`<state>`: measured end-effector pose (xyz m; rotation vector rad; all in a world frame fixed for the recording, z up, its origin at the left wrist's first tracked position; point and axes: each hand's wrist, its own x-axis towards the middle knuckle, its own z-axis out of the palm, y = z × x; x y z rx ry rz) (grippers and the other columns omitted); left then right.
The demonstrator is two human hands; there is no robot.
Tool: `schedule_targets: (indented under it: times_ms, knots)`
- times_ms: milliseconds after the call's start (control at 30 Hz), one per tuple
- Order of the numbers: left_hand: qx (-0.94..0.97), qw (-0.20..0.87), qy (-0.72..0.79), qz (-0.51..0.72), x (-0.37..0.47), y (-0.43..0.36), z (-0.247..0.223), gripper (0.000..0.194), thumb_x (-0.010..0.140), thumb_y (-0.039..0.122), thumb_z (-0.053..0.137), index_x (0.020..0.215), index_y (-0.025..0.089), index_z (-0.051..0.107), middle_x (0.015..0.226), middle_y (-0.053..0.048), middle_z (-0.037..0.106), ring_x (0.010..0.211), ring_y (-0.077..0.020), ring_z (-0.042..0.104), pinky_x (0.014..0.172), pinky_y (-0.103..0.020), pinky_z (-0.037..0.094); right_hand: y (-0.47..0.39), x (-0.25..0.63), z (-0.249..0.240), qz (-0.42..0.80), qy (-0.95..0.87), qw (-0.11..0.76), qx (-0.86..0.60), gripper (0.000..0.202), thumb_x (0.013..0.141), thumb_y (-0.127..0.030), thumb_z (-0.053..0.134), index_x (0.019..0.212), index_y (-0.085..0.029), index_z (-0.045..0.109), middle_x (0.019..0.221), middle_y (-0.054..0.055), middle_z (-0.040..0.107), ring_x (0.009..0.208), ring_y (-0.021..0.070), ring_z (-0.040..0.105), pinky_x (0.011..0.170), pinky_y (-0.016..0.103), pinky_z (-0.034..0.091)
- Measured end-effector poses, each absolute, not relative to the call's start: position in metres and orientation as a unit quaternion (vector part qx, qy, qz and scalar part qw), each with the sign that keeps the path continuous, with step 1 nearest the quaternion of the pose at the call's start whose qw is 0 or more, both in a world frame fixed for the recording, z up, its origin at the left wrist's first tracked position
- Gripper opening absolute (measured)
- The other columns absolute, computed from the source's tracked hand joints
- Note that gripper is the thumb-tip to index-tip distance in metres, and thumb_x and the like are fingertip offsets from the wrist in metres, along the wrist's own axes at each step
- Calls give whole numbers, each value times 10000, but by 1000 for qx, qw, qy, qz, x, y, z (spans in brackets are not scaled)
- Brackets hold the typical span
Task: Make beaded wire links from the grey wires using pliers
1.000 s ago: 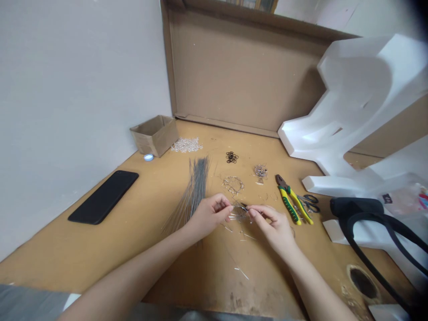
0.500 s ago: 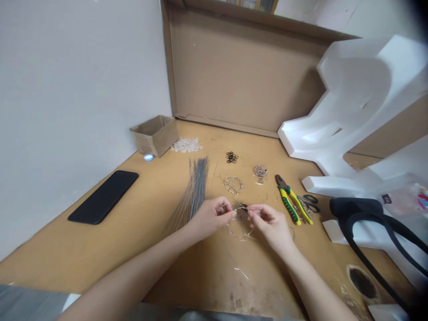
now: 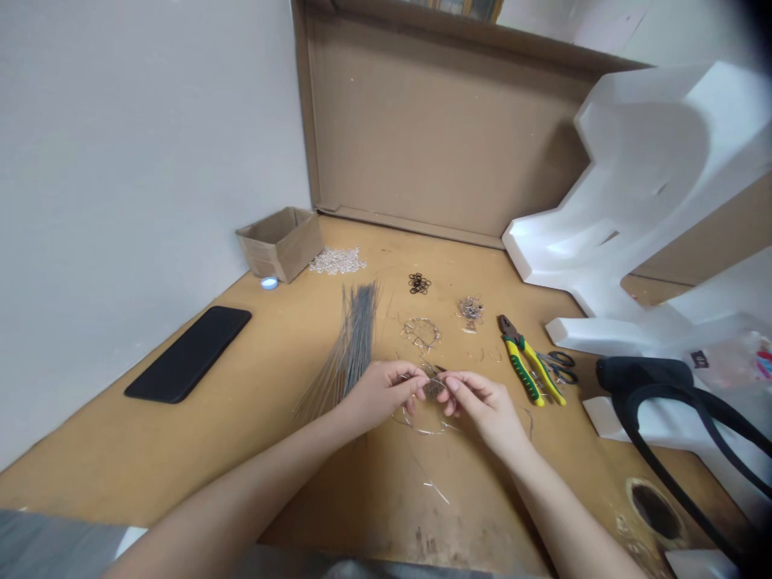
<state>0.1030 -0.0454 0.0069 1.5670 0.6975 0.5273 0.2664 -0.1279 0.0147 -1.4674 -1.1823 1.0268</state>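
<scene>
Close together over the table, my two hands pinch a thin silvery wire (image 3: 432, 381) that spans the small gap between them. Thumb and fingers of my left hand (image 3: 391, 390) are closed on its left end. My right hand (image 3: 476, 396) grips the other end between thumb and forefinger. A curved wire loop (image 3: 422, 430) shows below the fingers; whether it joins the held wire I cannot tell. Just left of my left hand lies a bundle of straight grey wires (image 3: 360, 338). Beyond my hands rests a ring of bent wire pieces (image 3: 422, 333).
Yellow-green pliers (image 3: 523, 362) and scissors (image 3: 560, 366) lie right. Black rings (image 3: 418, 283), a small wire pile (image 3: 470, 309) and clear bits (image 3: 338, 260) sit farther back. A cardboard box (image 3: 282, 245) and a black phone-like slab (image 3: 188, 354) stand left; white foam (image 3: 639, 177) rises right.
My hands have come slightly closer together, and the right fingers have shifted a little left along the wire. The dark piece by the right fingertips shows less now.
</scene>
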Motion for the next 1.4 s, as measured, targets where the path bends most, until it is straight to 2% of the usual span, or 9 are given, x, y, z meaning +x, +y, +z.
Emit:
schedule_targets:
  times_ms: [100, 200, 333, 467, 600, 867, 1400]
  knots:
    - [688, 609, 316, 235, 103, -44, 9, 235, 769, 340, 515, 714, 134, 616, 630, -10, 617, 524, -100, 577, 549, -212, 447, -128, 268, 16, 424, -477, 484, -599, 312, 782, -431, 522, 878, -156, 635, 701, 40, 636, 547, 117, 568, 527, 244, 455]
    - [668, 643, 306, 216, 104, -42, 8, 261, 767, 363, 519, 762, 126, 626, 716, -40, 652, 562, -116, 602, 580, -234, 463, -127, 267, 12, 424, -481, 488, -592, 289, 729, -403, 597, 888, -163, 626, 661, 16, 618, 530, 110, 554, 545, 248, 463]
    - [608, 722, 278, 179, 103, -39, 4, 377, 778, 444, 489, 893, 106, 612, 831, -99, 668, 621, -144, 630, 609, -267, 480, -125, 267, 8, 408, -477, 469, -621, 262, 710, -395, 614, 800, -149, 622, 466, -48, 507, 391, 78, 463, 431, 207, 399]
    - [548, 771, 273, 177, 103, -36, 2, 441, 772, 497, 478, 928, 102, 597, 863, -127, 668, 669, -168, 643, 611, -274, 480, -122, 272, 7, 376, -451, 489, -645, 268, 731, -420, 584, 759, -154, 586, 413, -62, 486, 346, 72, 439, 387, 187, 365]
    - [547, 765, 291, 175, 103, -36, 4, 367, 710, 435, 593, 905, 124, 591, 872, -107, 674, 698, -163, 639, 624, -265, 470, -121, 275, 7, 368, -438, 523, -631, 247, 754, -416, 568, 766, -171, 544, 382, -72, 490, 323, 71, 426, 386, 177, 359]
    - [556, 770, 265, 167, 103, -35, 5, 365, 675, 351, 650, 954, 138, 550, 855, -83, 666, 706, -148, 628, 601, -242, 449, -121, 273, 10, 338, -424, 558, -628, 259, 738, -428, 584, 769, -179, 516, 376, -76, 495, 315, 81, 428, 372, 184, 360]
    - [576, 752, 269, 170, 102, -34, 3, 310, 716, 388, 597, 914, 150, 578, 816, -39, 646, 528, -90, 587, 535, -207, 413, -123, 271, 12, 344, -426, 552, -629, 243, 743, -410, 581, 770, -175, 524, 393, -65, 506, 334, 79, 441, 384, 184, 373]
